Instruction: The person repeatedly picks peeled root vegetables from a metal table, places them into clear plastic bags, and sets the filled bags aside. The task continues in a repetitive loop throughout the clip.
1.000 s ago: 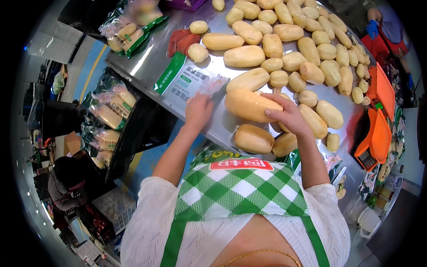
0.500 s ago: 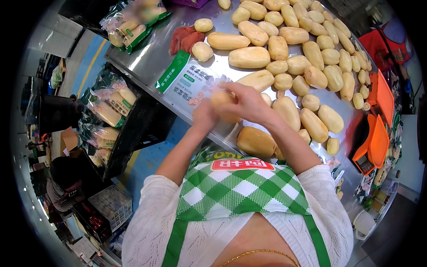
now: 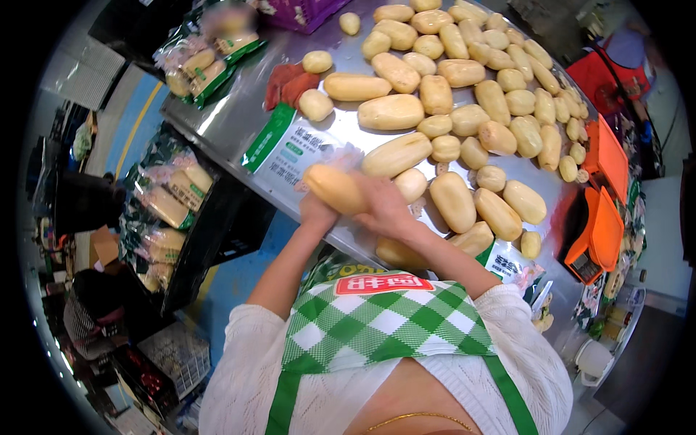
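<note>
A peeled lotus root segment (image 3: 334, 188) is held slantwise over the near edge of the metal table. My right hand (image 3: 384, 206) wraps its right end. Closed beneath its left part, my left hand (image 3: 317, 212) has its fingers mostly hidden by the root. Just beyond my hands a flat, printed plastic bag with a green band (image 3: 293, 147) lies on the table. One long lotus root piece (image 3: 396, 154) and a shorter one (image 3: 410, 185) rest close to my right hand. Another piece (image 3: 400, 254) is partly covered by my right forearm.
Many loose lotus roots cover the metal table (image 3: 228, 119). A reddish cloth (image 3: 290, 85) lies beyond the bag. Filled bags sit in a black crate (image 3: 190, 250) at left and on the table's far-left corner. Orange containers (image 3: 596, 228) stand right, and a purple basket (image 3: 301, 13) at the back.
The held lotus root has turned so that its long side shows above my left hand. My right hand has shifted to its right end. The whole view has moved slightly.
</note>
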The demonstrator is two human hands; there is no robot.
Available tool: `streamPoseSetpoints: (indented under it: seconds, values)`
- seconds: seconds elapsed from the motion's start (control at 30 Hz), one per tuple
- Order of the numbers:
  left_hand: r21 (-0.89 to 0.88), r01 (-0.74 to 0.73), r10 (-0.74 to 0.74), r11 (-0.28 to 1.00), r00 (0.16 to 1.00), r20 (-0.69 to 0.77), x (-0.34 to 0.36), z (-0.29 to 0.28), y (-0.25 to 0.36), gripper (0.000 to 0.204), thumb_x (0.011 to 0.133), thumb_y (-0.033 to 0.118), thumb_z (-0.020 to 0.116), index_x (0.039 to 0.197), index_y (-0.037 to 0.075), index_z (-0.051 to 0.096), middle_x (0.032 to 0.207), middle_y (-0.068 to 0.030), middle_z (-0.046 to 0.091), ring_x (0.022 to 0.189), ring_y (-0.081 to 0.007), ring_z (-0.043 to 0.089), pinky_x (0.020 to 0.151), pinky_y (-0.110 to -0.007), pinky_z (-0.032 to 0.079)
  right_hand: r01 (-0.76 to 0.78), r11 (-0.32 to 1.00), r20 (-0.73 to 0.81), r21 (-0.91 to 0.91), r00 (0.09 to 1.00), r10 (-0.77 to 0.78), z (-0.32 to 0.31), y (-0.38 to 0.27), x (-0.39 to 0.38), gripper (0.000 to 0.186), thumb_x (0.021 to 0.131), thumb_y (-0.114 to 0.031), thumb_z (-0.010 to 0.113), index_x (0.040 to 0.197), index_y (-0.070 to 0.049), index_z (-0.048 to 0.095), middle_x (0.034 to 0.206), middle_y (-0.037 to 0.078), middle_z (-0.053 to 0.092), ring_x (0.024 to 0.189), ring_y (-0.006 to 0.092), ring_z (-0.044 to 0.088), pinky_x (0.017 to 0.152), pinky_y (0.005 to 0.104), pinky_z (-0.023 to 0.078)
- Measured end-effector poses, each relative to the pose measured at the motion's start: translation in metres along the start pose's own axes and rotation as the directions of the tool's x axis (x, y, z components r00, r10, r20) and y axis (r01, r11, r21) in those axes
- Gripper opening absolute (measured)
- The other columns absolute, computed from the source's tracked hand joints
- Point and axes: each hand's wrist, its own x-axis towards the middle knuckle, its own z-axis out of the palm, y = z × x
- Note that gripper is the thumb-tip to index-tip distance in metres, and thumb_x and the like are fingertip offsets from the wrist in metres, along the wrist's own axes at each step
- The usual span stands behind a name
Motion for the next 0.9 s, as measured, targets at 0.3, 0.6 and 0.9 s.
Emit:
streamPoseSetpoints:
  seconds: [0.3,0.6,0.9]
  values:
    - [-0.905,0.05,-0.016,0.423,0.999,0.047,0.019,0.066,-0.075,0.051,0.091,0.04,0.049,0.133,0.012,0.045,0.128,-0.0113,0.054,0.118,-0.0236,0.054,0.096,-0.04,0.045,0.053,0.997,0.021,0.053,0.998,-0.055,-0.007,-0.025,0.04,0.084,0.066,-0.031,0.078,0.137,-0.009,0.038,0.113,0.018,0.055,0.107,0.0369,0.055,0.093,0.0474,0.043]
    - [0.126,-0.23,0.238,0.965,0.97,-0.052,0.006,0.026,-0.031,0.047,0.086,0.037,0.061,0.127,0.015,0.051,0.118,-0.0086,0.06,0.11,-0.025,0.057,0.09,-0.039,0.046,0.069,0.997,0.325,-0.038,0.944,-0.053,-0.05,-0.042,0.049,0.067,0.067,-0.022,0.071,0.13,-0.024,0.048,0.104,0.018,0.053,0.097,0.0386,0.056,0.083,0.0453,0.047]
    - [-0.057,-0.193,0.185,0.979,0.974,-0.127,-0.001,0.008,-0.002,0.02,0.084,0.025,0.058,0.085,0.005,0.06,0.087,-0.0168,0.062,0.086,-0.0366,0.059,0.073,-0.047,0.047,-0.351,0.392,0.083,0.85,0.825,0.56,-0.084,0.011,-0.015,0.059,0.074,-0.005,0.07,0.124,-0.007,0.039,0.11,0.01,0.054,0.099,0.0213,0.058,0.081,0.034,0.052]
